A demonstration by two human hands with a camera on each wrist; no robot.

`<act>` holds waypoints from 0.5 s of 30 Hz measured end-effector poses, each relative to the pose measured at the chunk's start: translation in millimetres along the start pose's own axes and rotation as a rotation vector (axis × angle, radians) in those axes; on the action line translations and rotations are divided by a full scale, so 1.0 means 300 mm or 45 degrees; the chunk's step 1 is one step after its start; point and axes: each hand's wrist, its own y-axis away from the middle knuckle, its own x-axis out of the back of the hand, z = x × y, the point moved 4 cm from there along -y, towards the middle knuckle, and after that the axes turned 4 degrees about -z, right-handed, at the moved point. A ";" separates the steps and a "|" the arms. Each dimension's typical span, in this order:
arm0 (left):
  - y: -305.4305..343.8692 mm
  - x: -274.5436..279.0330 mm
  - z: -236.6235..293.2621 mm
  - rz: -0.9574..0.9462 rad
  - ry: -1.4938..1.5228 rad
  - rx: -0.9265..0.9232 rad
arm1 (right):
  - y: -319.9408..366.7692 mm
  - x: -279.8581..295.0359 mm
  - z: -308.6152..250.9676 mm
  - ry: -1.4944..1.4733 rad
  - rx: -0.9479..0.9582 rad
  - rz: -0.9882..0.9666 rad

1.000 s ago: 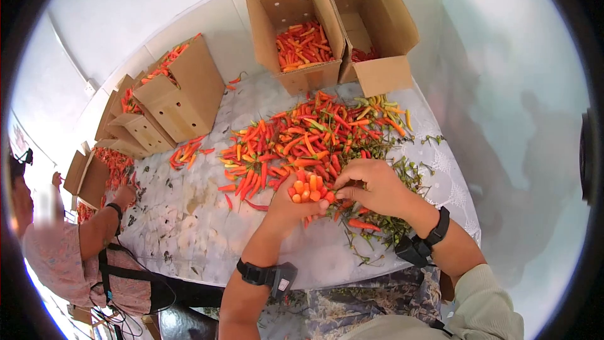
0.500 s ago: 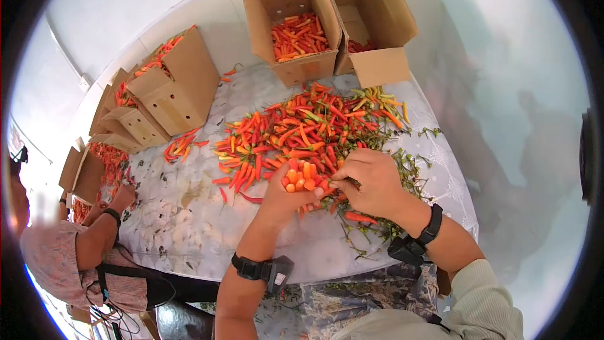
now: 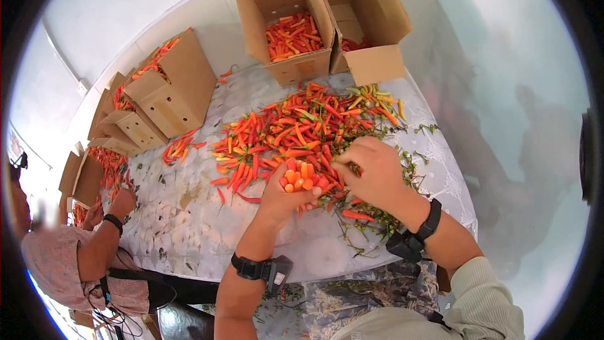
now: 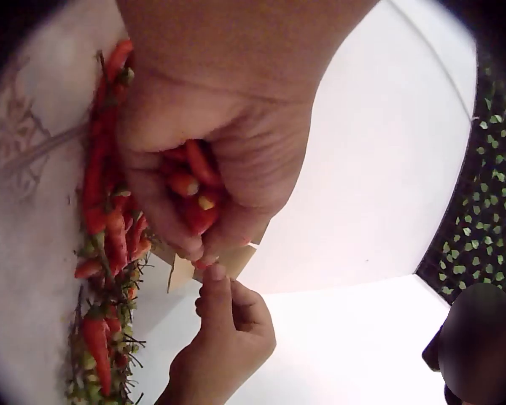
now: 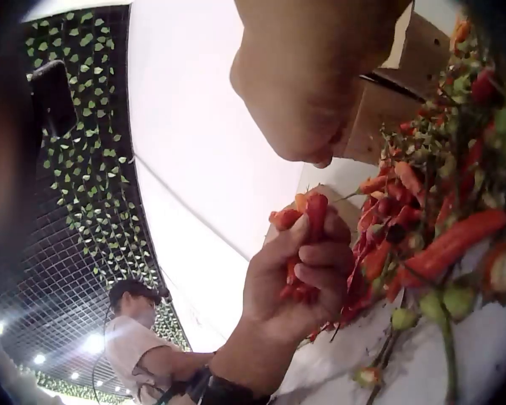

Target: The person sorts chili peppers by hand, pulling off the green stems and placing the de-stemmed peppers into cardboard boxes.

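My left hand (image 3: 279, 201) grips a bunch of red and orange chili peppers (image 3: 298, 176), their blunt ends facing up. Beside it, my right hand (image 3: 375, 175) has thumb and forefinger brought together close to the bunch. In the left wrist view the right thumb lies by a red pepper tip under the left fingers. From the right wrist view, a thin green stem (image 5: 346, 196) sticks out near the held peppers, below the curled right hand (image 5: 308, 126). I cannot tell whether the right fingertips pinch anything. Behind both hands spreads a chili pile (image 3: 296, 132).
Green stems (image 3: 362, 239) litter the table (image 3: 251, 245) around the right hand. A cardboard box (image 3: 301, 74) holding peppers stands at the back, alongside another box (image 3: 377, 66). More boxes (image 3: 182, 97) line the left, where another person (image 3: 69, 255) works among peppers.
My right hand has shifted slightly up and away from the bunch, its fingertips now a little farther from the peppers. The left hand keeps its grip. The head view has shifted slightly.
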 end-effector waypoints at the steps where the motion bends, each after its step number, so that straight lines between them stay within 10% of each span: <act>1: 0.003 -0.002 -0.001 0.008 -0.009 0.002 | -0.003 0.001 0.023 -0.006 -0.066 0.027; 6: -0.004 0.013 0.000 0.072 -0.029 0.014 | -0.023 0.056 0.098 0.340 -0.176 0.175; 13: -0.003 0.017 0.006 0.058 0.017 -0.020 | 0.017 0.024 0.095 -0.246 -0.293 -1.011; 15: 0.000 0.023 0.000 0.080 0.048 -0.013 | 0.048 -0.004 0.089 0.029 -0.286 -1.003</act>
